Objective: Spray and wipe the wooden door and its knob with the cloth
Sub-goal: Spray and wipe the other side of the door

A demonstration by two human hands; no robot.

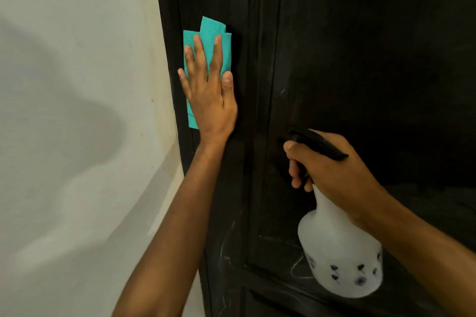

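The left hand (210, 100) lies flat with its fingers spread wide, pressing a folded teal cloth (206, 33) against the dark wooden door (360, 46). The cloth sits on the door's left upright, close to its left edge, where the door meets a pale wall (77, 110); the cloth's corners stick out above the fingertips and a strip of it shows below the palm on the left side. The right hand (332, 170) is lower and to the right, closed around the neck of a white spray bottle (337, 252), with its fingers wrapped over the black trigger head (319, 144). The nozzle points left toward the door's panel, near the surface. The bottle hangs upright below the hand, its round body marked with small dark blue prints. Pale scuffs and chalky scribbles show on the door's lower part, left of the bottle. The knob cannot be made out against the dark wood. Both forearms are bare, reaching in from the near edge.
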